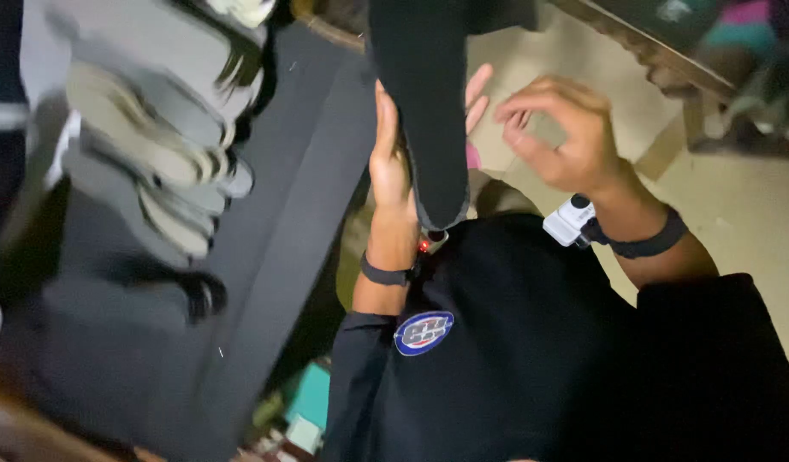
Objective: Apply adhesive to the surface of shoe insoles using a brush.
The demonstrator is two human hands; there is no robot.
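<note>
The left hand (pixel 393 162) holds a long black fabric piece (pixel 424 103) with fingers stretched flat along its left edge, and its fingertips show on the other side. The piece runs almost vertical in the view, its narrow rounded end pointing down toward the person's black shirt (pixel 531 342). The right hand (pixel 566 133) is just beside it, fingers curled loosely, holding nothing; blurred grey insoles (pixel 155 128) lie at the left.

Sock (pixel 429 111): black, plain. Shirt (pixel 531 342): black, with a blue-and-white oval badge (pixel 424 332). Wristbands (pixel 643 246): dark grey. Insoles (pixel 155 145): grey and beige. Surface (pixel 275 248): dark grey. Floor (pixel 745 231): beige.
</note>
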